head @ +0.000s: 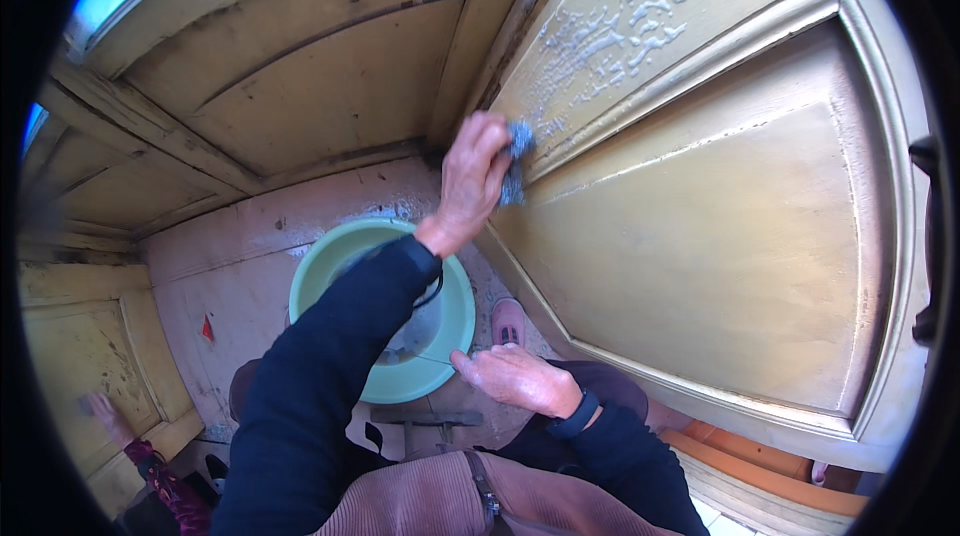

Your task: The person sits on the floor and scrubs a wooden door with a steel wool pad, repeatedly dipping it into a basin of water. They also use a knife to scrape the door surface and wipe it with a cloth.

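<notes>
My left hand (474,179) is shut on a grey-blue scouring pad (517,153), seemingly metallic, against the yellow panelled wooden door (697,236) on the right. White suds (615,33) streak the door's upper frame beyond the pad. Below my left forearm, a pale green plastic basin (300,288) holds cloudy water. My right hand (517,378), with a dark band at the wrist, is by the basin's right rim, fingers curled. A thin line runs from its fingertips over the basin; whether it grips this is unclear.
Another person's hand (109,416) touches a yellow wooden panel (142,356) at lower left. Yellow panelled woodwork (337,78) rises ahead. A red scrap (208,327) lies on the pinkish floor. A pink shoe (508,320) stands beside the basin. Dark handles (926,236) project at the door's right edge.
</notes>
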The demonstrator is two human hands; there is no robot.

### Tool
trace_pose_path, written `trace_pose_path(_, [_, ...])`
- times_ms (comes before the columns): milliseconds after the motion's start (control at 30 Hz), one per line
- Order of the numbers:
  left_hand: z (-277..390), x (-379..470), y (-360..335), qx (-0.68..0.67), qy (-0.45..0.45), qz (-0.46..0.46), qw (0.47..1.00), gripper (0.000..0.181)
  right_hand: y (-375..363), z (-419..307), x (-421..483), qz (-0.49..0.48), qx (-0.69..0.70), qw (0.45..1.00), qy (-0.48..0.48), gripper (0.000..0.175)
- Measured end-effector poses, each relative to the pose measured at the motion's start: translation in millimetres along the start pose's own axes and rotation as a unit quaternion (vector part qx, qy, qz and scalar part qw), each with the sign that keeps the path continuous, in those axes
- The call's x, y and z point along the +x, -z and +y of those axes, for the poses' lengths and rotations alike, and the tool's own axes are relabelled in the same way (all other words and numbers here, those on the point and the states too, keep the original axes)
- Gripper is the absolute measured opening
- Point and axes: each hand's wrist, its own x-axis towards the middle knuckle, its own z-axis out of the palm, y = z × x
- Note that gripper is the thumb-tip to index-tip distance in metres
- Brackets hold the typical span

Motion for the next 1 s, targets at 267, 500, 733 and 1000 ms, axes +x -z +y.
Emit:
trace_pose_path(267, [58,88,-27,-0.065,-0.132,0.067,0.987,0.036,-11,5,-5,0.072,0.013,0.997,0.028,0.033])
trace_pose_path(500, [21,-1,-5,0.049,-0.052,-0.032,0.997,0.024,2,-1,0,-0.009,0.008,1.0,-0.023,0.031])
trace_pose_path(733, [76,96,-18,-0.029,-0.18,0.052,0.982,0.031,7,0,3,0.007,-0.01,1.0,-0.003,0.03])
trace_pose_path(1000, [20,30,-12,0.023,-0.163,0.018,0.986,0.028,-7,-1,-6,0.076,0.007,0.997,0.018,0.033])
